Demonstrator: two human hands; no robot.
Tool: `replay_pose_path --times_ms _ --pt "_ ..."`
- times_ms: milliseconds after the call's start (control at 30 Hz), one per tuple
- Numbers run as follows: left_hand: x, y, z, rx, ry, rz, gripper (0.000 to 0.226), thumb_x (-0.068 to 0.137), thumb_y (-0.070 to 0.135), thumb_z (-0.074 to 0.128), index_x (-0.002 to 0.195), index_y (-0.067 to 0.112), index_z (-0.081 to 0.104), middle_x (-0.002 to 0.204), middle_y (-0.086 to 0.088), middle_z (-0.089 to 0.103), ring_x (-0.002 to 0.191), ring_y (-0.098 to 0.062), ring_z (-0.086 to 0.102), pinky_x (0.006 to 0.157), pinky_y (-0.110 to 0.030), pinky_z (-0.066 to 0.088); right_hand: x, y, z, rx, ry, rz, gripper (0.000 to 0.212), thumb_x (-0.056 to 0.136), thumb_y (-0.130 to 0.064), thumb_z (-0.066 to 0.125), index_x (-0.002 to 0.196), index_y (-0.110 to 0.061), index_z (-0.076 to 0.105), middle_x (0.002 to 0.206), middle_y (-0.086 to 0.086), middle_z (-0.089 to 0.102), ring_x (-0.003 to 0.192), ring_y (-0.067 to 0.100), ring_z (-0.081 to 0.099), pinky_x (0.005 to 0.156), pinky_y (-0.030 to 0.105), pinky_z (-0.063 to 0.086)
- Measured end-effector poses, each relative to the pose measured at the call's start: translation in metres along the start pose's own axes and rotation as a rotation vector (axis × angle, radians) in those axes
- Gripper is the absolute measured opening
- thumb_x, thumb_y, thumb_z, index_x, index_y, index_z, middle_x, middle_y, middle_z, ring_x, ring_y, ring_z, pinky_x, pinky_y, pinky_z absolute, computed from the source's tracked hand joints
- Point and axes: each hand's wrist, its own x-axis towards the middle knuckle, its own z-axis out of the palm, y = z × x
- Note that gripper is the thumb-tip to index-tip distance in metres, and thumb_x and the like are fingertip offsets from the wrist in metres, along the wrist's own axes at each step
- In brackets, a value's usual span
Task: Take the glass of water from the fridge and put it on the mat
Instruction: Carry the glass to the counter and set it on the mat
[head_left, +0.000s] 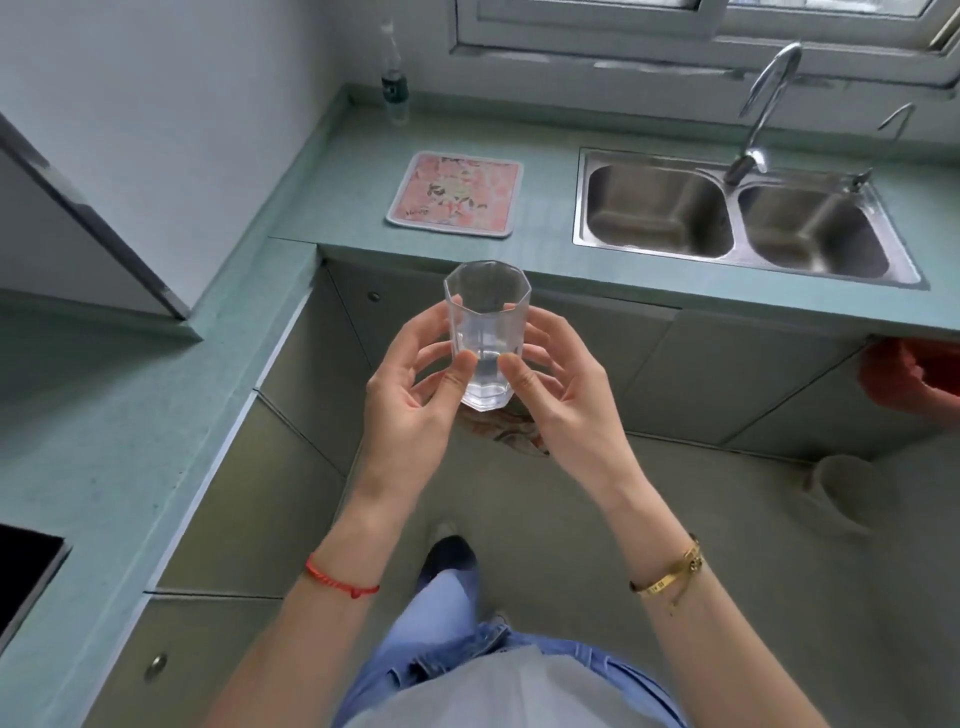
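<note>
A clear faceted glass (485, 322) with a little water in its bottom is held upright in mid-air, in front of the counter edge. My left hand (415, 395) grips its left side and my right hand (558, 395) grips its right side, thumbs on the near face. The pink flowered mat (457, 195) lies flat on the green counter (519, 249), beyond the glass and left of the sink. The fridge is not in view.
A steel double sink (737, 213) with a curved tap (763, 104) sits right of the mat. A clear bottle (395, 78) stands in the back corner. A black hob (26, 571) is at the near left. A red cloth (904, 374) hangs at right.
</note>
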Motion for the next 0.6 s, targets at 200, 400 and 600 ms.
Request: replay_pose_path --times_ms 200,400,600 --pt "0.088 -0.025 -0.025 0.001 0.034 0.014 0.038 0.096 0.018 0.067 0.131 0.03 0.061 0.126 0.011 0.071 0.114 -0.009 0.068 0.092 -0.023 0.055 0.089 0.014 0.035 -0.024 -0.012 -0.015 0.04 0.098 -0.017 0.064 0.137 -0.015 0.054 0.129 0.003 0.07 0.119 0.018 0.068 0.103 0.047 0.054" --pt "0.183 -0.035 -0.059 0.011 0.009 -0.009 0.041 0.095 0.019 0.068 0.133 0.033 0.06 0.125 0.015 0.071 0.117 -0.005 0.067 0.094 -0.022 0.056 0.178 0.014 0.073 -0.012 0.02 -0.004 0.043 0.097 -0.021 0.065 0.138 -0.017 0.054 0.132 0.002 0.068 0.122 0.018 0.066 0.106 0.045 0.053" --pt "0.26 -0.048 -0.077 -0.002 -0.017 -0.028 0.04 0.093 0.02 0.069 0.128 0.038 0.061 0.125 0.016 0.071 0.119 -0.005 0.066 0.093 -0.023 0.056 0.251 0.022 0.097 -0.001 0.054 0.018 0.044 0.097 -0.019 0.066 0.139 -0.014 0.053 0.133 0.006 0.067 0.122 0.021 0.066 0.105 0.047 0.053"
